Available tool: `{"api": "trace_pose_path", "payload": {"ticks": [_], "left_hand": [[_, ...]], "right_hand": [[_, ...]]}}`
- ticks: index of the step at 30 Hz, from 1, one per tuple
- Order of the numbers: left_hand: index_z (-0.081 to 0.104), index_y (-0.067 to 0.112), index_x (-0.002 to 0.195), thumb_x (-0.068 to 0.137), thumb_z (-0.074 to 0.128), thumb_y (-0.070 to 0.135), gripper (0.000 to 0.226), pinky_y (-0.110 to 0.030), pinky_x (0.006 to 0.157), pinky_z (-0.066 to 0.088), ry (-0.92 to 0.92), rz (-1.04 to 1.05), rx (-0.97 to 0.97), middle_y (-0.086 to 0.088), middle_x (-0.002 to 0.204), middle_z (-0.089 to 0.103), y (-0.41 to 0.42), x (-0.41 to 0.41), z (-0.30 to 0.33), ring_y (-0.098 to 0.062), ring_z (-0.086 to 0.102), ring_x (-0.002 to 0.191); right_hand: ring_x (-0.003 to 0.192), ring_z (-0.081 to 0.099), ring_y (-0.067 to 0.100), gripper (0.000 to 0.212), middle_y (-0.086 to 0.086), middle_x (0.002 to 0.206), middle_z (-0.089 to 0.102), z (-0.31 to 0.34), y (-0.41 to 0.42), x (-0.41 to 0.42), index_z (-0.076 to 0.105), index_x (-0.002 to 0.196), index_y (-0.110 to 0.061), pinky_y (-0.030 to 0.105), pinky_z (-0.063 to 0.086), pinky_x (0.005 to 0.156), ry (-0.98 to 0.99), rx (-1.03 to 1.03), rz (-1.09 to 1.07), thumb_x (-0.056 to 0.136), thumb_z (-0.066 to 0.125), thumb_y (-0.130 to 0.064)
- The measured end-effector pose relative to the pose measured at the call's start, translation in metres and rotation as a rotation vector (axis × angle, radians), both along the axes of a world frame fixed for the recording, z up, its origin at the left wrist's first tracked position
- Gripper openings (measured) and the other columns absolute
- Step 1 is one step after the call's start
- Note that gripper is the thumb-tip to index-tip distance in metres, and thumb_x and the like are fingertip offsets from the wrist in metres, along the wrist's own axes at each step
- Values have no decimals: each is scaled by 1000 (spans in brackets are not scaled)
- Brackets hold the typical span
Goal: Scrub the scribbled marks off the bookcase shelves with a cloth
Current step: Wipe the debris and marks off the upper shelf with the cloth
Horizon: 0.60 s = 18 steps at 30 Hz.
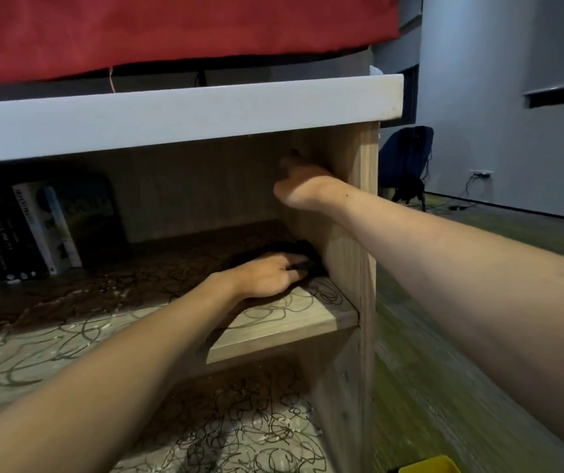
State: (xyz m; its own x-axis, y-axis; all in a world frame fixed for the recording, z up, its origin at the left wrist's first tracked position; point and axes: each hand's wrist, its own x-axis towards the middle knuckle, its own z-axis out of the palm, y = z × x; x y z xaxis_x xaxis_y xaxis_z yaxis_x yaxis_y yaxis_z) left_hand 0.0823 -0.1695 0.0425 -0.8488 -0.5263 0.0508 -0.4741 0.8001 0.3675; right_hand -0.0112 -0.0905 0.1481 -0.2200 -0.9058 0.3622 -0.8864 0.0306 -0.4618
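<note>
A wooden bookcase shelf (284, 326) is covered in black scribbled marks (325, 295). My left hand (266, 274) lies palm down on a dark cloth (311, 257) at the shelf's right back corner, fingers spread flat over it. My right hand (302, 186) holds the bookcase's right side panel (359, 206) near the top, with the fingers wrapped inside the panel's edge. The lower shelf (239, 421) is scribbled over as well.
Several upright books (24, 233) stand at the left of the shelf. A white top board (185, 117) caps the bookcase, with red fabric (171, 29) above. A dark blue chair (406, 162) stands behind on the right. A yellow object (430, 466) sits at the bottom edge.
</note>
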Motion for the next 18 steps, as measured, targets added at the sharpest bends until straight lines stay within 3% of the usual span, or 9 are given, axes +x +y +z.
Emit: {"api": "trace_pose_path", "payload": {"ticks": [3, 8, 11, 13, 15, 18], "left_hand": [[64, 20, 115, 99, 48, 27, 24, -37, 100, 43, 10, -131, 2, 5, 119, 62, 19, 14, 1, -10, 56, 109], [62, 22, 122, 88, 65, 18, 34, -24, 106, 36, 61, -388, -7, 8, 125, 58, 39, 36, 5, -2, 50, 119], [45, 44, 136, 80, 67, 53, 60, -31, 108, 37, 93, -246, 141, 7, 128, 47, 32, 42, 9, -9, 47, 122], [34, 58, 136, 71, 58, 76, 72, -36, 111, 33, -25, -113, 133, 7, 129, 39, 28, 39, 8, -15, 41, 126], [35, 55, 138, 73, 55, 77, 71, -39, 113, 29, -112, -78, 91, 9, 126, 37, 27, 34, 2, -17, 38, 127], [47, 45, 134, 78, 61, 66, 62, -36, 112, 31, -59, -145, 80, 15, 113, 41, 34, 39, -1, -11, 42, 120]], "right_hand": [[145, 16, 25, 58, 4, 160, 13, -1, 1, 2, 17, 153, -16, 25, 24, 110, -7, 12, -12, 100, 40, -25], [141, 29, 26, 58, 7, 155, 26, -8, 1, 1, 25, 150, -15, 27, 31, 107, -17, 18, -22, 97, 46, -22], [139, 33, 25, 55, 7, 153, 32, -15, -1, 2, 31, 148, -16, 28, 32, 108, -38, 20, -27, 95, 48, -20], [137, 35, 26, 53, 7, 151, 35, -18, -2, 1, 35, 147, -16, 30, 33, 109, -56, 28, -31, 95, 49, -19], [136, 38, 26, 51, 7, 149, 38, -21, -2, 2, 39, 144, -17, 30, 34, 108, -60, 43, -21, 95, 50, -17], [132, 42, 25, 45, 7, 145, 43, -24, 0, 2, 45, 140, -17, 28, 35, 105, -29, 72, -3, 94, 49, -14]]}}
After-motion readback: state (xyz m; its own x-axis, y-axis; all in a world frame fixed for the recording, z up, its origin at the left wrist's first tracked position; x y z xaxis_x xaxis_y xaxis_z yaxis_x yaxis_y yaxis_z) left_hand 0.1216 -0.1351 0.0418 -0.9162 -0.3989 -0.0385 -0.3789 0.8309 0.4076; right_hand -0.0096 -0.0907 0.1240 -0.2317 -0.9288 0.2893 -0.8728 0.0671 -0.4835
